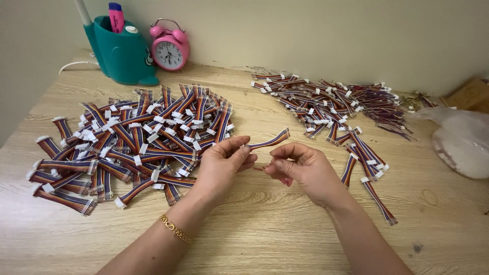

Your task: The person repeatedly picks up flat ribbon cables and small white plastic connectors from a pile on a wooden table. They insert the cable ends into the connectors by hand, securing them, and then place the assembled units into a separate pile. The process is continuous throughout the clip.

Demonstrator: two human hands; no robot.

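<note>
Wooden tabletop against a plain pale wall, two hands at work between two heaps of ribbon cables.

Head view: left hand pinches one end of a short rainbow ribbon cable between thumb and forefinger, holding it raised off the surface at centre so its free end angles up to the right. Right hand sits just beside it, fingers curled together; whether they grip anything I cannot tell. Large pile with white connectors lies left; second pile far right, apparently kept separate. Teal holder, pink alarm clock far left; plastic bag right.
</note>
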